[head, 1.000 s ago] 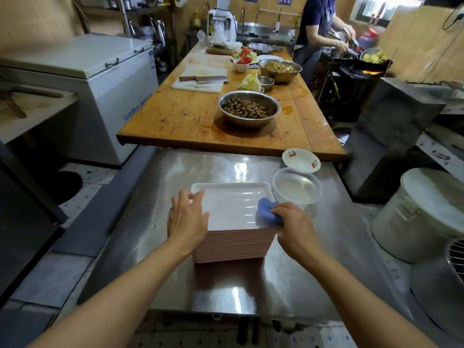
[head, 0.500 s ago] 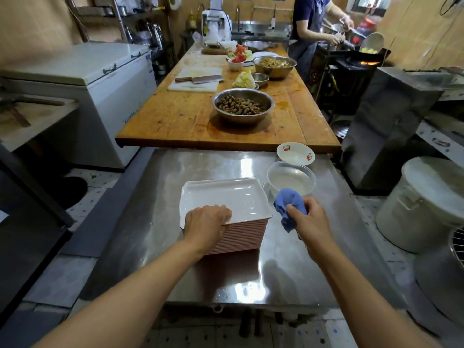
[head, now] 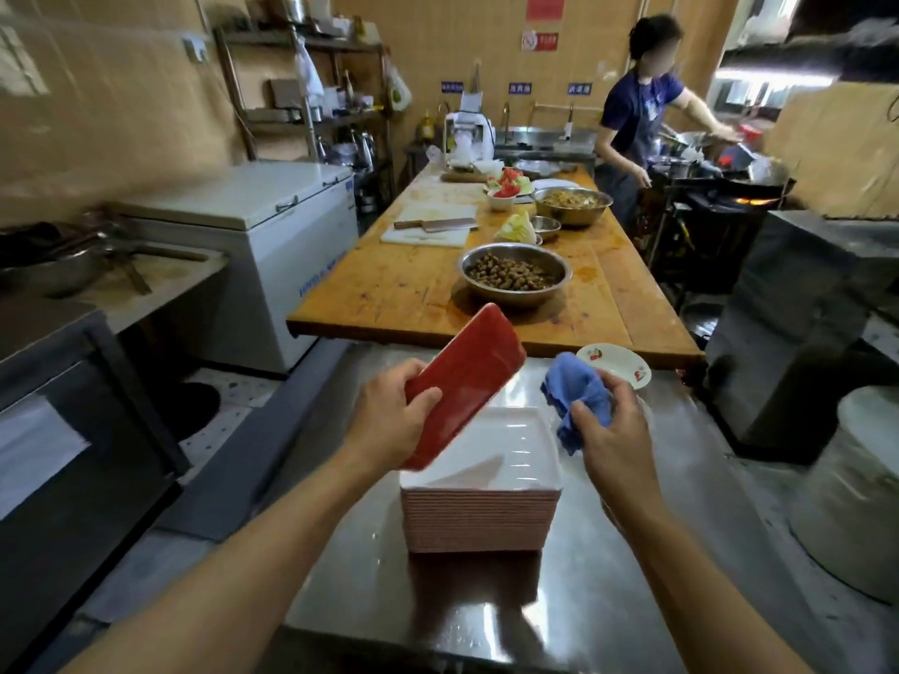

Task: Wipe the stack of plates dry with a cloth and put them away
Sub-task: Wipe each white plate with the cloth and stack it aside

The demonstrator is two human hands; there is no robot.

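Now lifted off the stack (head: 479, 520), tilted: red-backed plate (head: 464, 381) gripped by left hand (head: 389, 420); right hand (head: 610, 430) clutching blue cloth (head: 574, 396).

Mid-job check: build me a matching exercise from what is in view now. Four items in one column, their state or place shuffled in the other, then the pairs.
Items:
1. lifted plate
2. blue cloth
3. stack of plates
4. small patterned dish

States:
A. bunched in the right hand
B. on the steel counter, white top plate showing
C. tilted, red underside up, gripped by the left hand
D. beyond the right hand, near the wooden table

Pairs: 1-C, 2-A, 3-B, 4-D
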